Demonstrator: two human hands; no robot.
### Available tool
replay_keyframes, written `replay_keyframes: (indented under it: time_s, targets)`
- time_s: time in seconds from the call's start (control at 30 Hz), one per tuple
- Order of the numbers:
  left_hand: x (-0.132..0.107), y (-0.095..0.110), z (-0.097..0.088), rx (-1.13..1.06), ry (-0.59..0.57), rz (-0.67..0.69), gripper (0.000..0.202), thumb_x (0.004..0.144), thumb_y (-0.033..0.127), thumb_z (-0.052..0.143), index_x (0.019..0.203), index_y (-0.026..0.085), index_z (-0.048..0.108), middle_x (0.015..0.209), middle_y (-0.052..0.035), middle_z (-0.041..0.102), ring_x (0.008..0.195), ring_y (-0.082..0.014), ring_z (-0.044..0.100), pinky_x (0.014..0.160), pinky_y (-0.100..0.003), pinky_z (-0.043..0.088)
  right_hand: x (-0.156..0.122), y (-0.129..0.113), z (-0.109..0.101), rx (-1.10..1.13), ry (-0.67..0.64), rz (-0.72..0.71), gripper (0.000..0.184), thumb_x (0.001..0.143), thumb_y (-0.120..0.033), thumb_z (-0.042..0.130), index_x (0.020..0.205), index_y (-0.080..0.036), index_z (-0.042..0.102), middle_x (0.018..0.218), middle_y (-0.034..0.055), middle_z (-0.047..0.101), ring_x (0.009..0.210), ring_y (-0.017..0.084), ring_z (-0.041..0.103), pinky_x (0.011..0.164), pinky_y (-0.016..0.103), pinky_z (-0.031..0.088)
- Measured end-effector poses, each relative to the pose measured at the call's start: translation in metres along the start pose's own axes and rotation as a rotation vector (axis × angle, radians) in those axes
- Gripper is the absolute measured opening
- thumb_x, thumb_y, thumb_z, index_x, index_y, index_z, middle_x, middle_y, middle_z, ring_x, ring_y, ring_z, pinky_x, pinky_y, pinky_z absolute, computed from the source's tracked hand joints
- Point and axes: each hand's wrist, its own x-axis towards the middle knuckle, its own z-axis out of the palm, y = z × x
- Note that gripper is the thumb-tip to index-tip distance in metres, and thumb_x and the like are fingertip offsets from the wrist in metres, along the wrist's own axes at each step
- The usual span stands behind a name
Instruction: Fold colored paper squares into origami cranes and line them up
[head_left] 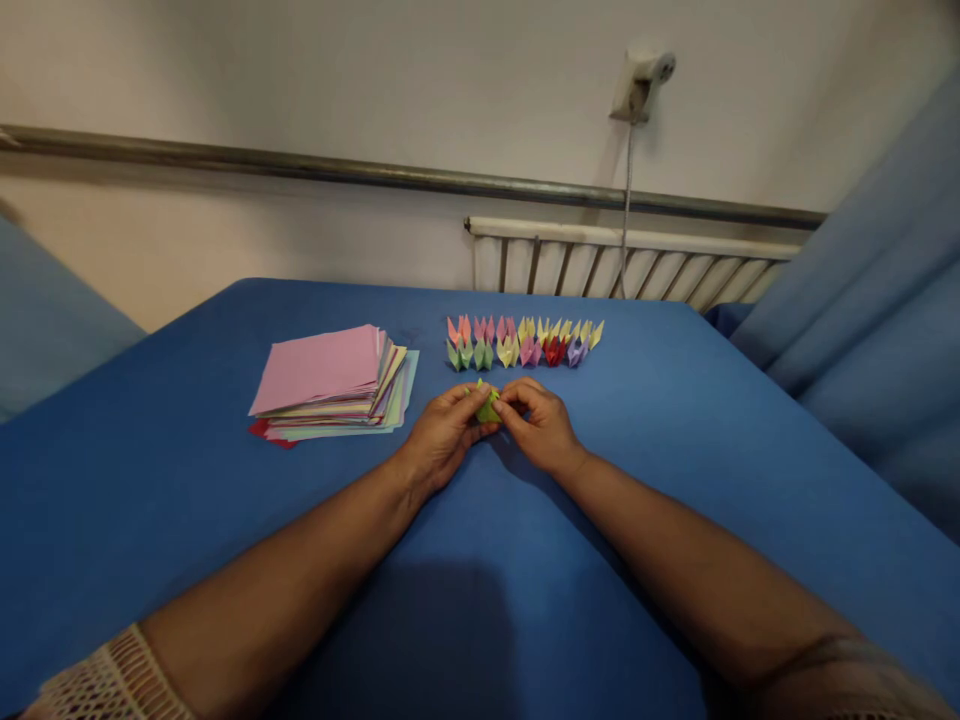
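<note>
Between my two hands is a small folded piece of yellow-green paper (488, 405), partly hidden by my fingers. My left hand (444, 432) grips its left side, with the thumb on top and fingers beneath. My right hand (545, 425) pinches its right edge between thumb and forefinger. Just beyond my hands stand folded paper cranes (530, 350) in two rows, coloured orange, pink, yellow, green, red and purple. To the left of my left hand lies a thick stack of coloured paper sheets (322, 372), a pink one on top.
A blue cloth (465, 600) covers the table. Behind it are a white radiator (570, 262), a horizontal pipe (337, 172) and a wall socket (637, 88) with a hanging cord. Blue curtains (885, 300) hang at the right, and more blue fabric (52, 320) at the left.
</note>
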Motion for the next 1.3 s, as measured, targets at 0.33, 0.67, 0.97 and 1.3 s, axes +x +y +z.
replay_keyframes:
  time_s: [0.33,0.67,0.97,1.3]
  targets:
    - [0.001,-0.001,-0.003,0.087,-0.035,0.039,0.022,0.068,0.031,0.077,0.076,0.017,0.062,0.076,0.003,0.059,0.071,-0.0082,0.056,0.07,-0.022,0.048,0.001,-0.002,-0.001,0.008,-0.01,0.015,0.01,0.082,-0.022,0.056,0.073,-0.02,0.059,0.078,0.0008,0.058,0.067,0.013,0.055,0.063,0.026,0.047]
    - [-0.001,0.003,-0.001,0.04,-0.037,0.027,0.028,0.071,0.039,0.073,0.084,0.016,0.064,0.083,-0.0008,0.062,0.076,-0.012,0.059,0.067,-0.024,0.051,0.002,0.002,0.0,0.059,0.019,0.05,0.01,0.082,-0.024,0.057,0.073,-0.02,0.059,0.078,0.0009,0.059,0.068,0.013,0.056,0.063,0.026,0.047]
    - [0.003,0.0,-0.004,0.149,-0.013,0.056,0.025,0.064,0.033,0.08,0.075,0.016,0.065,0.074,0.0024,0.061,0.068,-0.0092,0.058,0.065,-0.022,0.049,0.001,0.004,0.002,0.119,0.009,0.105,0.013,0.081,-0.029,0.059,0.072,-0.019,0.06,0.077,0.0011,0.06,0.066,0.013,0.057,0.063,0.026,0.049]
    - [0.003,-0.001,-0.004,0.188,0.013,0.05,0.028,0.062,0.032,0.081,0.078,0.014,0.066,0.074,-0.0001,0.063,0.065,-0.0092,0.058,0.06,-0.021,0.048,0.001,0.011,0.0,0.178,-0.01,0.194,0.018,0.083,-0.036,0.058,0.075,-0.019,0.058,0.068,-0.0008,0.059,0.061,0.012,0.055,0.061,0.026,0.047]
